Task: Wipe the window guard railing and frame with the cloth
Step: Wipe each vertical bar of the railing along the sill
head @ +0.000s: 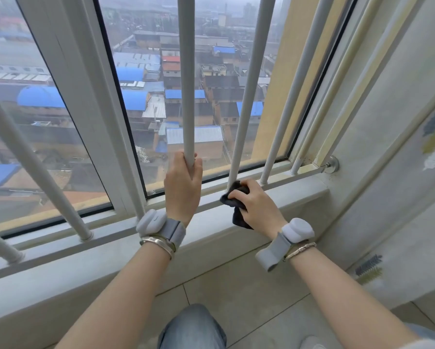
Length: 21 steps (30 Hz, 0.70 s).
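hands first, from the head view: the left hand point(183, 183) is wrapped around the lower end of a white guard bar point(186, 79), fingers curled behind it and thumb on the near side. the right hand point(255, 204) grips a dark cloth point(236, 205), bunched up in the fingers, and presses it against the foot of the next bar point(246, 96) to the right, right where that bar meets the window sill point(110, 250). a loose tail of the cloth hangs down over the sill's front edge below the palm. both wrists carry grey strapped bands point(161, 226) and thin bangles. more white bars stand on either side, set into the sill, in front of the white window frame point(90, 96) and the glass. through the glass lie blue and grey rooftops far below. a feather-patterned wall point(400, 172) closes the right side, and a knee in blue jeans point(192, 328) shows over the tiled floor.
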Motion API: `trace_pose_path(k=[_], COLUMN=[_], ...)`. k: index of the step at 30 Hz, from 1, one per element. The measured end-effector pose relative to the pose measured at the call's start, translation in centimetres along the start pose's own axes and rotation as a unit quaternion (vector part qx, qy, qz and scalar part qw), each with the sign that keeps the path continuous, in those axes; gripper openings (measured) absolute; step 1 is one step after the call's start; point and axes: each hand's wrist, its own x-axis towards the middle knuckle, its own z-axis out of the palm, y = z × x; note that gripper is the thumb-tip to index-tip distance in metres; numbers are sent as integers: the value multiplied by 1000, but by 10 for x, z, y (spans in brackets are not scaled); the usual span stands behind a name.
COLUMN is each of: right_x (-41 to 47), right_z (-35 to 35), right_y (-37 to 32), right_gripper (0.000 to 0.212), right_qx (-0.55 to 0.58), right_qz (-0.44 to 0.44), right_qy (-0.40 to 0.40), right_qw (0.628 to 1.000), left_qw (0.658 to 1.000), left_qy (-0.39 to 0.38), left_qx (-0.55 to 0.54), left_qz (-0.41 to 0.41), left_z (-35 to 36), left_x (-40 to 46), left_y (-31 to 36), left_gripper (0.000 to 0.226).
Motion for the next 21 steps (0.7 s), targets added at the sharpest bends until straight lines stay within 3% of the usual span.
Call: trace_pose_path(k=[3,6,9,13,15,17,19,21], right_x=[-24,-34,-32,-17,-1,10,7,2], right_z=[-18,-36,-50,-62,-57,-42,-25,-23], right_y=[23,38,51,67,74,76,84,114], right_gripper=[35,32,32,43,50,50,37,41], right_qx=[24,50,59,89,116,128,66,-59], right_qz=[50,131,187,215,189,164,130,91], right_qy=[31,105,153,177,137,40,-31,-71], right_qw=[998,985,968,956,965,977,989,992], left_qw=[995,982,977,994,997,998,998,999], left_qy=[91,145,110,24,-26,-43,-33,-20], left_qx=[-48,-43,-42,-69,-68,-55,-40,-32], left_qz=[11,113,175,77,30,10,20,24], left_z=[9,19,38,69,83,94,97,107], left_x=[-16,-32,-39,-31,-24,-19,-16,-13], left_y=[12,18,22,26,27,25,19,11], left_gripper=[36,46,42,53,59,53,35,25])
